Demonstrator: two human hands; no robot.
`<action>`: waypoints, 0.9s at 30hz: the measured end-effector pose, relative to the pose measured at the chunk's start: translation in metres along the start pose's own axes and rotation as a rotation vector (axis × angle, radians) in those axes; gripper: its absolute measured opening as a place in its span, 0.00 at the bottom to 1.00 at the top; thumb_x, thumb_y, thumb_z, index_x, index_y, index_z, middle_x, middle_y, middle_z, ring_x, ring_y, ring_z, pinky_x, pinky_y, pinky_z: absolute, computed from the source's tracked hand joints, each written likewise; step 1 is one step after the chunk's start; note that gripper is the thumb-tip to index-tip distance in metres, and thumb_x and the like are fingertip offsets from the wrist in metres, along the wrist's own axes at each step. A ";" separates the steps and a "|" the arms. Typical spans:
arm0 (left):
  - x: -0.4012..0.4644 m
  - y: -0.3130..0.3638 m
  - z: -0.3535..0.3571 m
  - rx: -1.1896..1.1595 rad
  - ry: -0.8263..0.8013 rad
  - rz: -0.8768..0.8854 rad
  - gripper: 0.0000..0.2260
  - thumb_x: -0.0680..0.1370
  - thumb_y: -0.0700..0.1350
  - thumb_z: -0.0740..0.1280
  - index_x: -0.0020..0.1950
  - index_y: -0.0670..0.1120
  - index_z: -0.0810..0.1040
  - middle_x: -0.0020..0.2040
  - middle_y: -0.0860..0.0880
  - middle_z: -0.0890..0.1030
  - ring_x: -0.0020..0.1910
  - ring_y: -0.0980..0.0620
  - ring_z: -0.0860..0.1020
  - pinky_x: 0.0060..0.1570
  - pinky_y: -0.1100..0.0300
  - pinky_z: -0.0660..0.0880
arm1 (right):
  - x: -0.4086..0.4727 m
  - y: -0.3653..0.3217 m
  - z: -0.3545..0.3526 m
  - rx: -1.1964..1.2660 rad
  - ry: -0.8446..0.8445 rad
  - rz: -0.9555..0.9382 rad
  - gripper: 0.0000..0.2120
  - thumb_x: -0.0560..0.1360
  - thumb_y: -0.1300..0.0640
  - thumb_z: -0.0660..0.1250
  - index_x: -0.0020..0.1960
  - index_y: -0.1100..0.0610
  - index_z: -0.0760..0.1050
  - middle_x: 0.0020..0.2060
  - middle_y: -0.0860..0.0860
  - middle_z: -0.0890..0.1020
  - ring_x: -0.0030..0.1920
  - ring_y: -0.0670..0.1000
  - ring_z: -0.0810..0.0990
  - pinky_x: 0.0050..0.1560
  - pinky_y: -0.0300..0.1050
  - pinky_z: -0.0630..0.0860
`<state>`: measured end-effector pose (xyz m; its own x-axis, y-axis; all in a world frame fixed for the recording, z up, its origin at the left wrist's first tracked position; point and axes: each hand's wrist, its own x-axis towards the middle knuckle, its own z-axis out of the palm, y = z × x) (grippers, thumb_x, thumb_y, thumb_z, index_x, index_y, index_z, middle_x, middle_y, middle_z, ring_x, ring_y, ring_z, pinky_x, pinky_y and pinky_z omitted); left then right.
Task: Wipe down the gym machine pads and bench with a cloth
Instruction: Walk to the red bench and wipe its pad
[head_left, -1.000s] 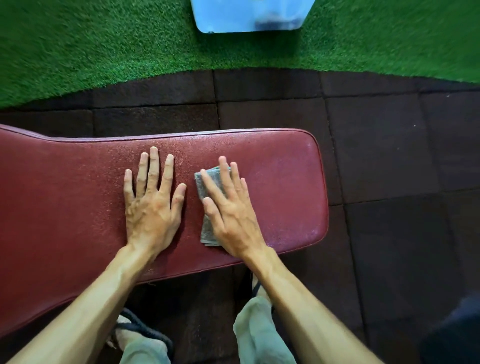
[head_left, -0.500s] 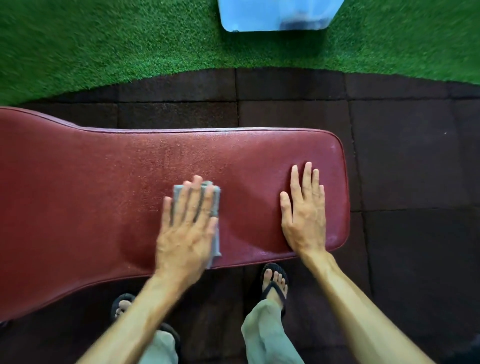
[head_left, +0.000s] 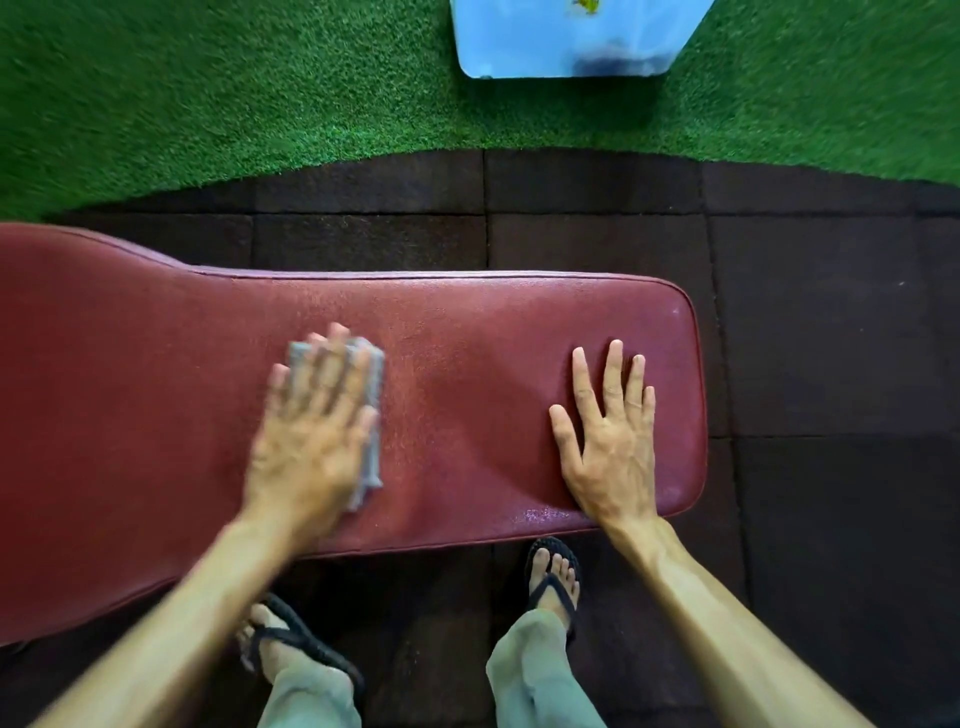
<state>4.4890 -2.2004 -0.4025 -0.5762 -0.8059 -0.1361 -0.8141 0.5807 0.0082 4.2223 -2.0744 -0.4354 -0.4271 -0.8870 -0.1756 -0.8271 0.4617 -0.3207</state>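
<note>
A dark red padded bench runs across the middle of the view, widening towards the left. A folded grey cloth lies flat on the pad. My left hand presses down on the cloth with straight fingers and is blurred by motion. My right hand rests flat on the bare pad near the bench's right end, fingers spread, holding nothing. Most of the cloth is hidden under my left palm.
Dark rubber floor tiles surround the bench. Green artificial turf lies beyond them, with a pale blue box on it at the top. My feet in black sandals stand under the bench's near edge.
The cloth passed from under my right hand to under my left hand, which slides it leftward along the pad. My right hand moved to the bench's right end and lies flat.
</note>
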 end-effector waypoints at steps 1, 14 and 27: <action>0.020 -0.014 -0.002 -0.017 0.016 -0.102 0.28 0.82 0.51 0.47 0.81 0.45 0.47 0.81 0.42 0.47 0.81 0.42 0.46 0.78 0.43 0.49 | 0.000 -0.003 0.001 -0.014 0.007 0.007 0.30 0.81 0.40 0.49 0.80 0.46 0.48 0.80 0.54 0.45 0.80 0.60 0.40 0.78 0.63 0.45; -0.028 -0.052 -0.005 -0.015 0.000 0.083 0.27 0.82 0.51 0.48 0.80 0.45 0.49 0.81 0.43 0.50 0.81 0.44 0.50 0.77 0.43 0.53 | -0.003 -0.074 0.014 -0.022 -0.011 -0.015 0.33 0.80 0.39 0.49 0.81 0.51 0.47 0.80 0.55 0.43 0.80 0.59 0.40 0.76 0.68 0.45; -0.053 -0.126 -0.010 0.041 0.057 0.136 0.27 0.82 0.51 0.50 0.80 0.46 0.51 0.81 0.43 0.52 0.80 0.43 0.52 0.77 0.44 0.52 | 0.005 -0.173 0.036 -0.050 0.023 0.018 0.29 0.82 0.41 0.49 0.80 0.48 0.48 0.80 0.53 0.44 0.80 0.59 0.40 0.76 0.69 0.43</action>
<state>4.6211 -2.2321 -0.3865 -0.6849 -0.7243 -0.0798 -0.7255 0.6880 -0.0176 4.3763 -2.1585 -0.4148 -0.4496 -0.8789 -0.1596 -0.8362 0.4769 -0.2707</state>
